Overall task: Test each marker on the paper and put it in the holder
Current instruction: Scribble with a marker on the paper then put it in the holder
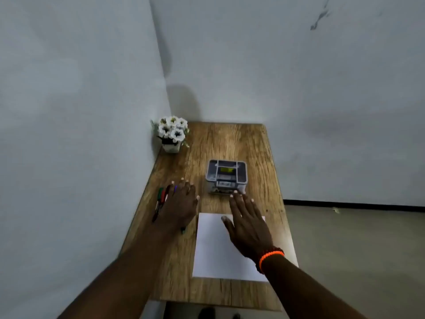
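While both hands, left and right, hover flat with straight fingers, slim markers flank smooth white paper.

Dim, flat indoor light; a soft shadow is cast on the wall behind the surface. Overall softness and compression blur are seen; wide-angle bending is noticed at edges.

— Where's the one view from?
— Head height, looking forward and steeply down at the wooden table in the wall corner.
— Close?
— Near enough; both forearms reach in from below.
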The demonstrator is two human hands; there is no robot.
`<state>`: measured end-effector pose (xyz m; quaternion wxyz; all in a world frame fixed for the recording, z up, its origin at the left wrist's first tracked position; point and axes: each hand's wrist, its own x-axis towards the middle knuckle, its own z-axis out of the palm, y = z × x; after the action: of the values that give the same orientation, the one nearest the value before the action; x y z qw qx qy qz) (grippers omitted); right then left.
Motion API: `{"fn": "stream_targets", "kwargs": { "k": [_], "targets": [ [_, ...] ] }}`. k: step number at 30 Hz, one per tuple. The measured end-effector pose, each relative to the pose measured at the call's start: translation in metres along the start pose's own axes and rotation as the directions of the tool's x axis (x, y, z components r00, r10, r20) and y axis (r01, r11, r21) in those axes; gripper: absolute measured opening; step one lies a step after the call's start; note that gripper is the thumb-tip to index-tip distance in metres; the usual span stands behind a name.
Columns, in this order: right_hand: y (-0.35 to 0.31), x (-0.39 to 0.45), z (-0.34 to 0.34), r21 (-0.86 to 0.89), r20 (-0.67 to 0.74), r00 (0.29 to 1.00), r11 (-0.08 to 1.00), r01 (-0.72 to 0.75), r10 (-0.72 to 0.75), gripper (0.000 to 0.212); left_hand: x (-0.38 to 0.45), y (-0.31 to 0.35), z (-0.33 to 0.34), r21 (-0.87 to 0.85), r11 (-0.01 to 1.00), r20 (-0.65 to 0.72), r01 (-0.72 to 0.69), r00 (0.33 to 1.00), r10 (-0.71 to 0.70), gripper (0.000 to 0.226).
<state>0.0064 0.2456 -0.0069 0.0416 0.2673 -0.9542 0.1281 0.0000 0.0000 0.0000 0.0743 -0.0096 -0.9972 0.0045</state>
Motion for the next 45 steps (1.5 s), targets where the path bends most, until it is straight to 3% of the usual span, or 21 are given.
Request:
{"fn": "stream_targets", "kwargs": {
  "k": [5, 10, 16, 20, 25, 30, 33, 37, 41, 45],
  "targets": [
    [-0.002, -0.009, 0.037, 0.017, 0.168, 0.983, 0.998, 0.066, -0.068, 0.071, -0.026, -0.003, 0.024, 0.031, 0.999, -0.005, 0.032, 0.999, -0.032, 0.02],
    [0.011, 0.007, 0.057, 0.054, 0.246, 0.961, 0.992, 0.113, -0.123, 0.074, -0.021, -0.001, 0.037, 0.024, 0.988, -0.045, 0.154, 0.987, -0.153, 0.029],
    [0.017, 0.002, 0.069, 0.075, 0.162, 0.977, 0.989, 0.128, -0.138, 0.067, -0.017, 0.011, 0.049, 0.015, 0.973, -0.158, 0.232, 0.961, -0.227, 0.032],
    [0.017, 0.001, 0.072, 0.07, 0.118, 0.981, 0.987, 0.146, -0.154, 0.066, -0.021, 0.015, 0.051, 0.043, 0.975, -0.208, 0.217, 0.957, -0.203, 0.027],
    [0.019, -0.001, 0.077, 0.021, 0.077, 0.981, 0.984, 0.175, -0.177, 0.066, -0.016, 0.017, 0.043, -0.069, 0.96, -0.23, 0.271, 0.932, -0.28, 0.014],
    [0.02, 0.003, 0.08, -0.091, -0.036, 0.977, 0.974, 0.208, -0.212, 0.066, -0.006, 0.017, 0.047, -0.049, 0.959, -0.312, 0.28, 0.908, -0.281, 0.035],
    [0.021, 0.001, 0.083, -0.117, -0.063, 0.974, 0.971, 0.207, -0.215, 0.067, -0.008, 0.017, 0.049, -0.017, 0.962, -0.324, 0.273, 0.909, -0.263, 0.035],
    [0.017, 0.002, 0.072, -0.137, 0.056, 0.982, 0.973, 0.187, -0.181, 0.071, -0.009, 0.02, 0.049, 0.026, 0.974, -0.303, 0.224, 0.931, -0.206, 0.032],
    [0.015, 0.004, 0.061, -0.061, 0.23, 0.961, 0.983, 0.171, -0.153, 0.082, -0.012, 0.022, 0.05, -0.006, 0.985, -0.392, 0.173, 0.906, -0.161, 0.029],
    [0.011, 0.0, 0.053, -0.054, 0.243, 0.958, 0.984, 0.172, -0.154, 0.084, -0.015, 0.018, 0.043, -0.252, 0.956, -0.345, 0.149, 0.909, -0.233, 0.027]
  ]
}}
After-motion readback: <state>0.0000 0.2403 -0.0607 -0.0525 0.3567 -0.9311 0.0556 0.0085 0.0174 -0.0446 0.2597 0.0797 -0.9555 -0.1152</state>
